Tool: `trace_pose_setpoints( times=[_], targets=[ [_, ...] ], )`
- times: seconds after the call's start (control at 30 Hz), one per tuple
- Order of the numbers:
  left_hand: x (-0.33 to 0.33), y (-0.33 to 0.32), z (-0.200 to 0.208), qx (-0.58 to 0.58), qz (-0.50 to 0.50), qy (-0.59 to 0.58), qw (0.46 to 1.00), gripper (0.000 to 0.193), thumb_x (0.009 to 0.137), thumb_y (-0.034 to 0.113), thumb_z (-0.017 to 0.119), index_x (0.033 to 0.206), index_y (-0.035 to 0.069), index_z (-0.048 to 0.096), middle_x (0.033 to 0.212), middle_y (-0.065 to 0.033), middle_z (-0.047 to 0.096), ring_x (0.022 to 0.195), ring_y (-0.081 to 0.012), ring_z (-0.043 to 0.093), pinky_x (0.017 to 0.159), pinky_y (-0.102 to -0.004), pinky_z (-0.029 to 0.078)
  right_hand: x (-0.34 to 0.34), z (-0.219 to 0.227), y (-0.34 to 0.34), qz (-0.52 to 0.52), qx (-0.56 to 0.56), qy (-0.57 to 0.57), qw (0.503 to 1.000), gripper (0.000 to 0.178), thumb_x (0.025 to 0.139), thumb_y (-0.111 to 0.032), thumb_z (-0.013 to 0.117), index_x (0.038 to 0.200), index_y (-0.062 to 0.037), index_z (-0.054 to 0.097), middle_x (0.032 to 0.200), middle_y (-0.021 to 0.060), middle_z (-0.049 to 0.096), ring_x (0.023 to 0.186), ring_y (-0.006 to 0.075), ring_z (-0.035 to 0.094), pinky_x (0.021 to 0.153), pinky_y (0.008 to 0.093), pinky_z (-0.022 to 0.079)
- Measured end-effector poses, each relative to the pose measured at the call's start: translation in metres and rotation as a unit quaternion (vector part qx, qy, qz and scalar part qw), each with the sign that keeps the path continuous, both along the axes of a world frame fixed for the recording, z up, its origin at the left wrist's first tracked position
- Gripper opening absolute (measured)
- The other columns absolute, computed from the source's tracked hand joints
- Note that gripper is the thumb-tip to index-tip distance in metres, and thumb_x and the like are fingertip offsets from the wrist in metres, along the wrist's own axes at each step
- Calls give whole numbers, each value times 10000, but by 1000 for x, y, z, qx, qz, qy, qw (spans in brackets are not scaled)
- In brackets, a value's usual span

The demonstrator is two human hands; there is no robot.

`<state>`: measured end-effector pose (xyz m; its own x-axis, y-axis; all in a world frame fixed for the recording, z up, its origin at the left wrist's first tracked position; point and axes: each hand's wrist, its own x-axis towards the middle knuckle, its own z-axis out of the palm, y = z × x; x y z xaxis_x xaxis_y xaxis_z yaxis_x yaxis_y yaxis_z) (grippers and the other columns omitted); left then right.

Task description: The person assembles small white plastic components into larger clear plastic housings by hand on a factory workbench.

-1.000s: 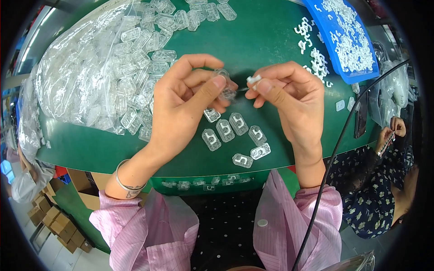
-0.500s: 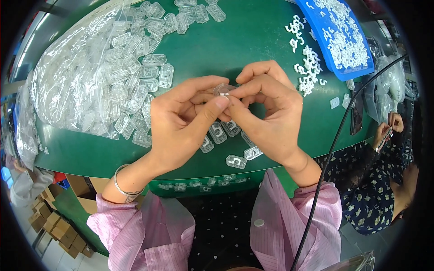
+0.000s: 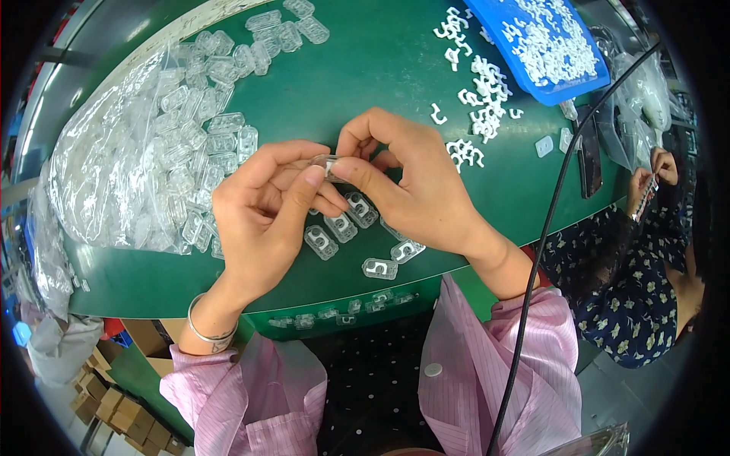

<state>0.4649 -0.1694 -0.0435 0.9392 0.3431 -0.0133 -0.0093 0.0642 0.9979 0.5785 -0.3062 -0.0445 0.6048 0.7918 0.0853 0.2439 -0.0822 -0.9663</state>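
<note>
A small clear plastic case point(image 3: 324, 161) with a white piece in it is held between both hands above the green table. My left hand point(image 3: 265, 216) pinches one end of it, thumb on top and fingers beneath. At the other end, my right hand point(image 3: 426, 186) grips with thumb and forefinger; fingers hide part of the case. Below the hands lie several clear cases with white hook-shaped pieces inside, such as one case point(image 3: 321, 242) near my left wrist and another case point(image 3: 379, 268) by the table's near edge. Loose white hooks point(image 3: 490, 99) are scattered beyond my right hand.
A large clear bag point(image 3: 106, 159) and a heap of clear cases point(image 3: 222, 143) cover the left. At the far right are a blue tray point(image 3: 561, 96) of white hooks and a dark phone point(image 3: 590, 167). A black cable point(image 3: 549, 228) crosses the right. Beyond it, another person's hands point(image 3: 663, 167) hold a thin strip.
The view has swung so that the table and its contents sit further left. My right fingers have shifted on the case, and its white piece still shows between both hands.
</note>
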Motion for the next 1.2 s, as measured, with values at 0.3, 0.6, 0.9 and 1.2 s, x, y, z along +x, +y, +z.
trace_pose_setpoints(
  times=[0.3, 0.6, 0.9, 1.2],
  targets=[
    [2, 6, 2, -97, -38, 4, 995, 111, 873, -71, 615, 981, -89, 597, 824, -127, 672, 660, -158, 668, 581, -243, 547, 5, 8, -6, 101, -5, 83, 991, 62, 888, -20, 609, 899, 12, 557, 823, 24, 556, 735, 76, 540, 684, 223, 489],
    [-1, -10, -15, 332, -71, -75, 938, 171, 780, -16, 675, 943, -34, 629, 704, -118, 580, 530, -219, 581, 491, -343, 470, 48, 10, -37, -129, -298, -347, 880, 200, 720, -17, 735, 864, 8, 597, 728, 128, 576, 623, 252, 585, 570, 365, 451],
    [11, 43, 4, 718, 115, 33, 685, 327, 659, -11, 624, 985, -21, 601, 979, -122, 567, 920, -299, 550, 666, -382, 513, 42, 5, -20, -121, -298, -370, 872, 49, 744, 32, 607, 789, 50, 602, 755, 221, 594, 662, 390, 602, 612, 448, 482],
    [16, 57, -1, 696, 117, -42, 707, 203, 730, -41, 663, 929, -15, 640, 1000, -116, 594, 824, -261, 561, 695, -313, 501, 35, 11, -14, -104, 7, -72, 992, 140, 810, 91, 586, 921, 47, 661, 813, 69, 633, 685, 135, 648, 659, 225, 541]
  ],
)
